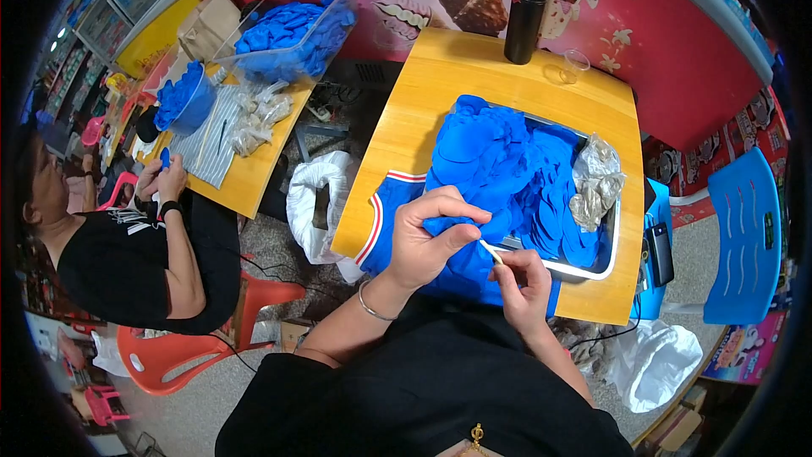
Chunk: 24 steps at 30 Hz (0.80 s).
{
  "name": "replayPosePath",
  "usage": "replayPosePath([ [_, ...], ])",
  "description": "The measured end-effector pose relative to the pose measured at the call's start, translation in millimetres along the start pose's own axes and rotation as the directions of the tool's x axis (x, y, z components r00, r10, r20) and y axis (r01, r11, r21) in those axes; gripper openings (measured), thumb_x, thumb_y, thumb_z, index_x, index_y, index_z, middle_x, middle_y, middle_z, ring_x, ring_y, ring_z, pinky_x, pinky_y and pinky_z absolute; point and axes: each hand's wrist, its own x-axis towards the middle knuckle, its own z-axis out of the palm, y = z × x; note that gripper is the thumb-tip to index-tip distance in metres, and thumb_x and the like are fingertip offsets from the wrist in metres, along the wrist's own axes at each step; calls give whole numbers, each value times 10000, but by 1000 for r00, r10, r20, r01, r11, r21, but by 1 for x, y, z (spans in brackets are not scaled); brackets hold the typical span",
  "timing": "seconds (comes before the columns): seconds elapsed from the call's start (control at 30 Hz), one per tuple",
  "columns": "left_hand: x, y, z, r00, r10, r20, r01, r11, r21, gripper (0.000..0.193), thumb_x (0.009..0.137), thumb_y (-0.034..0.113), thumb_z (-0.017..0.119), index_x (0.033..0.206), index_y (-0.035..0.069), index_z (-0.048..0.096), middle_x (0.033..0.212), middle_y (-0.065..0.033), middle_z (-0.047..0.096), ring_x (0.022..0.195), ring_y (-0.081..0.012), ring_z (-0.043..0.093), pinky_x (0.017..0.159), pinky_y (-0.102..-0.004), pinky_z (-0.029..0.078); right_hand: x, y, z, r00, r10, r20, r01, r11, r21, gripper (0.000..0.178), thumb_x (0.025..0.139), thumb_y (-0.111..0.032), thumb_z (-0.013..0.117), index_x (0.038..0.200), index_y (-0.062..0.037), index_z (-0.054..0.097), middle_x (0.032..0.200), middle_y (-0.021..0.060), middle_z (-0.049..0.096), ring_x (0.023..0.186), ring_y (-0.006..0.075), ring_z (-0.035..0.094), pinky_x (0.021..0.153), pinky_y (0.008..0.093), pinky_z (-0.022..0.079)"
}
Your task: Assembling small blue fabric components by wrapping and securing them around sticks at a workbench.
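Between thumb and fingers, my left hand point(430, 241) pinches a small blue fabric-like piece point(440, 224) above the near edge of the table. My right hand point(526, 288) grips a thin white stick point(491, 251), its tip touching or very close to that piece; which of the two I cannot tell. Just beyond my hands, many flat, rounded blue pieces point(482, 148) are heaped in a metal tray point(584, 272). A clear plastic bag point(597, 171) with greyish contents rests on the tray's right side. Under the tray and my hands lies a blue garment point(385, 218) with red-and-white trim.
A black flask point(525, 21) and a clear cup point(573, 66) stand at the table's far side. White sacks point(320, 203) sit on the floor. A blue chair point(744, 237) is at right. On the left, a seated person point(127, 262) works at another table point(245, 190).
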Motion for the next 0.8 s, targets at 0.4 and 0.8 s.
replayPosePath([
  [0.4, -5, -4, 4, 994, -103, 37, 108, 982, -153, 255, 779, 216, 718, 901, -7, 696, 691, -25, 572, 629, -90, 448, 569, -223, 350, 0, 4, -3, 933, 148, 328, -288, 853, 435, 105, 914, -90, 521, 979, -7, 519, 786, 51, 554, 641, 86, 523, 547, 198, 388],
  [0.8, -5, 2, 1, 993, -68, 92, 82, 984, -161, 255, 777, 215, 714, 901, -7, 701, 797, -83, 665, 660, -104, 516, 603, -239, 406, 4, 1, 8, 990, -43, 136, 3, 960, 279, 120, 923, -126, 520, 994, -30, 520, 786, 58, 568, 650, 98, 552, 548, 187, 399],
])
